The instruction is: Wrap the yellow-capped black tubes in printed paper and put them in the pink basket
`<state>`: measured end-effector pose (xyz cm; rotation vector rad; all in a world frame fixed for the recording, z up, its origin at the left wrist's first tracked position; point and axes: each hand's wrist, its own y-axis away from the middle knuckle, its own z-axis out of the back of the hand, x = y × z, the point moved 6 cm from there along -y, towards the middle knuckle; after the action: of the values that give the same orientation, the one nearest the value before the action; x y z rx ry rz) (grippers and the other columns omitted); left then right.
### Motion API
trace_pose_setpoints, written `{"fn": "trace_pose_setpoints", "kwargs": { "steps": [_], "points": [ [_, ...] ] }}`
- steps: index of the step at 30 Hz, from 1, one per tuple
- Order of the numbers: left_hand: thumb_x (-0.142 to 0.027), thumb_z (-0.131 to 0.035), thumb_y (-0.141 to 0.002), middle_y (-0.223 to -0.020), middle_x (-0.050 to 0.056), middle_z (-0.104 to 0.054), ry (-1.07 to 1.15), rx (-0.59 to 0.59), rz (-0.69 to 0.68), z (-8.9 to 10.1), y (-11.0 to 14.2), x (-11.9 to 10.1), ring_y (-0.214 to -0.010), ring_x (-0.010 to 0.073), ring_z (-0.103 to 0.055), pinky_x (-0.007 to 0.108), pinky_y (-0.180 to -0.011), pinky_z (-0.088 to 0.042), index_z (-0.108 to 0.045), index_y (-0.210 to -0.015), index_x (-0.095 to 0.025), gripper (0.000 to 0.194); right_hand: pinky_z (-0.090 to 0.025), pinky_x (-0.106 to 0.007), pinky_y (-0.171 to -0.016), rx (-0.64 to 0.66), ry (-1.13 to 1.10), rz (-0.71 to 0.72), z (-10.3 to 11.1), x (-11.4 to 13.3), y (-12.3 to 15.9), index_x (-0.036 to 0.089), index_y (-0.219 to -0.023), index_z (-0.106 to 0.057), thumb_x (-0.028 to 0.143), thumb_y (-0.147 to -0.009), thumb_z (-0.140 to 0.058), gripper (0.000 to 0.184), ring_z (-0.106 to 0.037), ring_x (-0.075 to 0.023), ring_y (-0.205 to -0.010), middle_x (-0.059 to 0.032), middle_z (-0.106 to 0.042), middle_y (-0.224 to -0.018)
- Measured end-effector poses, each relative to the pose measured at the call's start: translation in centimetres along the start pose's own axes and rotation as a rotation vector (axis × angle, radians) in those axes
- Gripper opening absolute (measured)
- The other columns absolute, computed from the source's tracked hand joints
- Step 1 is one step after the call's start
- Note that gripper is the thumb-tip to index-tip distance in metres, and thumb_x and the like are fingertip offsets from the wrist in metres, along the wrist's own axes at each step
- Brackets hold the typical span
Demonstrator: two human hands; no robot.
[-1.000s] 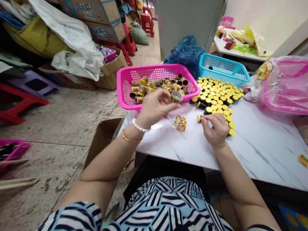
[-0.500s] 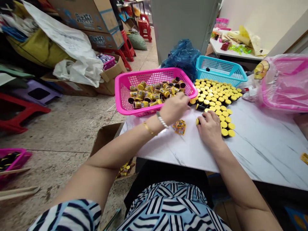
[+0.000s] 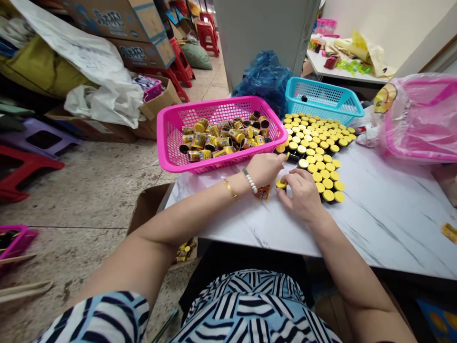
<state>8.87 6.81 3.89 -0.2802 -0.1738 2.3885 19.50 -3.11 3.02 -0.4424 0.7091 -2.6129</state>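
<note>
My left hand [image 3: 263,169] reaches over the white marble table [image 3: 378,209], its fingertips at a black jar [image 3: 293,157] lying at the edge of the rows of yellow-lidded jars [image 3: 316,152]. My right hand [image 3: 302,195] pinches a yellow-lidded jar [image 3: 281,184] against the tabletop. Small printed labels [image 3: 264,193] lie partly hidden beside my left wrist. A pink plastic basket [image 3: 221,102] of labelled jars stands just beyond my left hand.
A blue basket [image 3: 323,97] and a blue plastic bag [image 3: 264,81] stand behind the jars. A pink-trimmed plastic bag [image 3: 417,119] sits at the table's right. Left of the table, a cardboard box [image 3: 148,205] stands on the floor. Red stools stand further back.
My left hand has come down from above the basket to the jars, and no labelled jar shows in it. My right hand has shifted left with its yellow lid. The view has swung slightly.
</note>
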Motion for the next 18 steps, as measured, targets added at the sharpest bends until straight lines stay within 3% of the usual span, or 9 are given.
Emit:
{"fn": "trace_pose_setpoints", "kwargs": {
  "steps": [5,8,11,14,18],
  "points": [
    [-0.012,-0.051,-0.101,-0.094,0.019,-0.075,-0.082,0.071,-0.026,-1.9,-4.5,-1.8,-0.091,0.0319,-0.078,0.035,-0.074,-0.052,-0.066,-0.121,-0.008,0.025,-0.05,-0.05,-0.106,-0.024,0.056,0.003,0.4,-0.9,-0.3,0.021,-0.092,-0.067,0.029,-0.089,-0.069,0.009,-0.062,-0.0332,-0.114,-0.013,-0.072,-0.097],
    [-0.011,-0.045,-0.103,-0.104,0.022,-0.073,-0.09,0.067,-0.024,-2.3,-5.5,-2.1,-0.094,0.0329,-0.077,0.037,-0.073,-0.052,-0.066,-0.118,-0.005,0.027,-0.046,-0.051,-0.112,-0.023,0.096,0.025,1.0,-0.8,-0.3,0.019,-0.105,-0.07,0.024,-0.088,-0.067,0.018,-0.06,-0.0331,-0.118,-0.0117,-0.073,-0.098],
    [-0.013,-0.043,-0.103,-0.121,0.024,-0.068,-0.101,0.057,-0.034,-2.2,-4.8,-2.3,-0.095,0.0327,-0.076,0.037,-0.069,-0.052,-0.064,-0.122,-0.007,0.029,-0.042,-0.052,-0.118,0.008,0.142,0.011,1.5,-1.0,-0.3,0.02,-0.126,-0.069,0.023,-0.089,-0.066,0.037,-0.058,-0.0338,-0.122,-0.0104,-0.074,-0.105],
    [-0.015,-0.05,-0.098,-0.128,0.022,-0.064,-0.092,0.028,-0.043,-1.5,-2.9,-2.2,-0.093,0.0307,-0.075,0.036,-0.066,-0.05,-0.061,-0.124,-0.01,0.029,-0.035,-0.055,-0.124,0.06,0.186,-0.019,1.6,-1.7,-0.2,0.021,-0.118,-0.073,0.024,-0.09,-0.064,0.029,-0.055,-0.0349,-0.127,-0.0106,-0.074,-0.106],
    [-0.017,-0.059,-0.092,-0.115,0.016,-0.07,-0.059,0.052,-0.03,0.1,0.0,-1.1,-0.091,0.0293,-0.074,0.035,-0.069,-0.05,-0.059,-0.125,-0.012,0.034,-0.033,-0.057,-0.126,0.093,0.228,-0.067,1.6,-2.7,0.1,0.018,-0.11,-0.073,0.022,-0.088,-0.063,0.024,-0.054,-0.0361,-0.128,-0.0134,-0.073,-0.105]
  ]
}}
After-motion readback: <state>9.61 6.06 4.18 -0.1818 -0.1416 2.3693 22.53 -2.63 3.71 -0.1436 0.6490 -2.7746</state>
